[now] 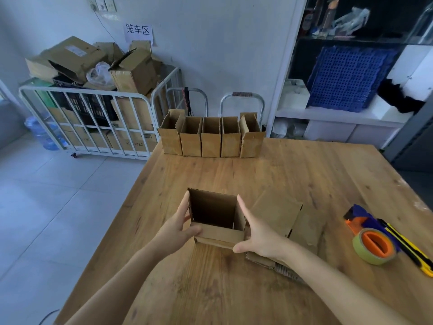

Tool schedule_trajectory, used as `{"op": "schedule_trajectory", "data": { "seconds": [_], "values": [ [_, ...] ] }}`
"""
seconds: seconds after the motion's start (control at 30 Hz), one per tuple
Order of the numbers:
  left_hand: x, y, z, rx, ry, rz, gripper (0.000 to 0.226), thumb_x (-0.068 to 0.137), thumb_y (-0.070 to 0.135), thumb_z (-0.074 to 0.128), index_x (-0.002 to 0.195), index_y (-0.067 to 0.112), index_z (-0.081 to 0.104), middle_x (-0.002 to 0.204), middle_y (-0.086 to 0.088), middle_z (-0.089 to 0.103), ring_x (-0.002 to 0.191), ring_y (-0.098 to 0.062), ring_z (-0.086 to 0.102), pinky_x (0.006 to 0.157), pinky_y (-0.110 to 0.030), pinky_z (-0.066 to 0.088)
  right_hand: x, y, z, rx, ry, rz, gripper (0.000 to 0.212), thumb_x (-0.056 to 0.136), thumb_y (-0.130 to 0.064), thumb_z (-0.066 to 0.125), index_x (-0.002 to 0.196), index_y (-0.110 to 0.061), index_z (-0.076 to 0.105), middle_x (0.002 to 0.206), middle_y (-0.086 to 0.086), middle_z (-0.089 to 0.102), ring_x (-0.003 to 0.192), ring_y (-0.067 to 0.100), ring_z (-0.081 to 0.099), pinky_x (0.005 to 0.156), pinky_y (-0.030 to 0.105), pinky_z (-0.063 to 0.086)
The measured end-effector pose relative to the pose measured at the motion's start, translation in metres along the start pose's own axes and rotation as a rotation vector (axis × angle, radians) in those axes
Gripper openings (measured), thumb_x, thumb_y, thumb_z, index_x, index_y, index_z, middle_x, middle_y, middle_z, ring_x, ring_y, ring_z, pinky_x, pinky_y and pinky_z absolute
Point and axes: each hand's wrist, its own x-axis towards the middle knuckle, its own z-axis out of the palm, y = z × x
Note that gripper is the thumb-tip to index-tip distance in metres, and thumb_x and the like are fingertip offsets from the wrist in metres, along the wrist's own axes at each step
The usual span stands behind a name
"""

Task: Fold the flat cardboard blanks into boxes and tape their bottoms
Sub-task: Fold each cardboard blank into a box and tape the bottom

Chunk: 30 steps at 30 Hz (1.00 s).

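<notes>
An opened-out cardboard box (214, 213) stands over the wooden table (293, 174), its open end facing me. My left hand (179, 225) grips its left wall, thumb on the near flap. My right hand (255, 233) holds the right wall, thumb under the near flap's corner. Flat cardboard blanks (278, 213) lie just right of the box, partly under my right wrist. A tape dispenser (372, 242) with a yellowish roll on an orange core lies at the table's right.
Several folded boxes (212, 137) stand in a row at the table's far edge. A yellow utility knife (407, 248) lies beside the dispenser. A cage cart (93, 118) full of cartons stands at back left, shelving (351, 90) at back right.
</notes>
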Motion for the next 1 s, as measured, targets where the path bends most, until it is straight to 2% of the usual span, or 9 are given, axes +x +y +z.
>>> {"op": "schedule_trajectory", "data": {
  "seconds": [0.1,0.17,0.3,0.4,0.5,0.67,0.8,0.9,1.0],
  "values": [
    [0.003,0.010,0.009,0.083,0.179,-0.015,0.076,0.097,0.028,0.052,0.152,0.035,0.000,0.146,0.006,0.041,0.127,-0.016,0.049,0.103,-0.033,0.043,0.001,-0.006,-0.009,-0.045,0.038,-0.047,0.106,0.081,-0.031,0.075,0.150,-0.040,-0.005,0.155,-0.021,0.001,0.140,0.003,0.018,0.117,0.029,0.018],
    [0.005,0.015,0.012,0.235,0.234,0.009,0.078,0.096,0.027,0.055,0.153,0.025,0.003,0.146,-0.002,0.044,0.128,-0.017,0.048,0.103,-0.031,0.043,0.002,-0.008,-0.017,-0.101,0.050,-0.080,0.101,0.082,-0.035,0.073,0.152,-0.031,0.001,0.154,-0.022,0.003,0.141,-0.001,0.005,0.116,0.025,0.014],
    [0.003,0.016,0.014,0.361,0.223,0.039,0.087,0.093,0.030,0.059,0.154,0.020,-0.002,0.155,0.000,0.030,0.136,-0.014,0.039,0.104,-0.025,0.038,0.011,-0.015,-0.030,0.032,0.142,-0.057,0.071,0.087,-0.041,0.064,0.147,-0.021,0.032,0.144,-0.014,0.036,0.133,0.003,0.031,0.112,0.031,0.029],
    [0.002,0.015,0.014,0.370,0.222,0.050,0.087,0.093,0.030,0.059,0.154,0.021,-0.003,0.154,0.002,0.030,0.133,-0.012,0.042,0.098,-0.019,0.038,0.033,-0.024,-0.035,-0.011,0.342,-0.049,0.040,0.089,-0.033,0.064,0.125,-0.014,0.060,0.122,-0.002,0.063,0.114,0.013,0.058,0.097,0.029,0.048],
    [0.004,0.014,0.013,0.376,0.238,0.061,0.086,0.092,0.031,0.060,0.154,0.021,0.001,0.155,0.003,0.028,0.136,-0.012,0.038,0.101,-0.020,0.036,0.058,-0.031,-0.036,-0.096,0.341,0.011,0.020,0.090,-0.025,0.065,0.102,-0.012,0.072,0.104,0.001,0.070,0.100,0.015,0.063,0.085,0.027,0.051],
    [0.009,0.008,0.002,0.409,0.171,0.090,0.082,0.092,0.031,0.060,0.154,0.024,0.007,0.159,0.008,0.018,0.140,-0.011,0.031,0.108,-0.024,0.031,0.076,-0.037,-0.053,0.135,0.274,0.219,0.023,0.087,-0.021,0.068,0.106,-0.006,0.068,0.103,0.003,0.065,0.091,0.016,0.061,0.058,0.019,0.046],
    [0.010,0.004,0.000,0.497,0.019,0.128,0.063,0.099,0.032,0.043,0.153,0.030,0.012,0.159,0.015,0.006,0.145,-0.011,0.020,0.110,-0.020,0.023,0.083,-0.040,-0.060,0.277,0.221,0.326,0.025,0.084,-0.016,0.071,0.106,-0.006,0.065,0.100,0.010,0.067,0.088,0.024,0.067,0.067,0.032,0.059],
    [0.008,-0.007,0.003,0.482,-0.073,0.087,0.055,0.100,0.050,0.027,0.152,0.034,0.019,0.158,0.020,0.004,0.146,-0.006,-0.006,0.120,-0.035,0.012,0.085,-0.043,-0.059,0.341,0.232,0.353,0.026,0.083,-0.015,0.072,0.106,-0.005,0.064,0.101,0.010,0.065,0.087,0.023,0.065,0.058,0.028,0.056],
    [0.011,-0.011,0.005,0.479,-0.051,0.059,0.063,0.095,0.062,0.024,0.152,0.033,0.019,0.157,0.021,0.004,0.145,-0.004,-0.009,0.119,-0.037,0.013,0.080,-0.034,-0.055,0.258,0.257,0.235,0.017,0.089,-0.024,0.067,0.099,-0.010,0.068,0.098,0.004,0.067,0.089,0.017,0.064,0.063,0.023,0.052]
  ]
}}
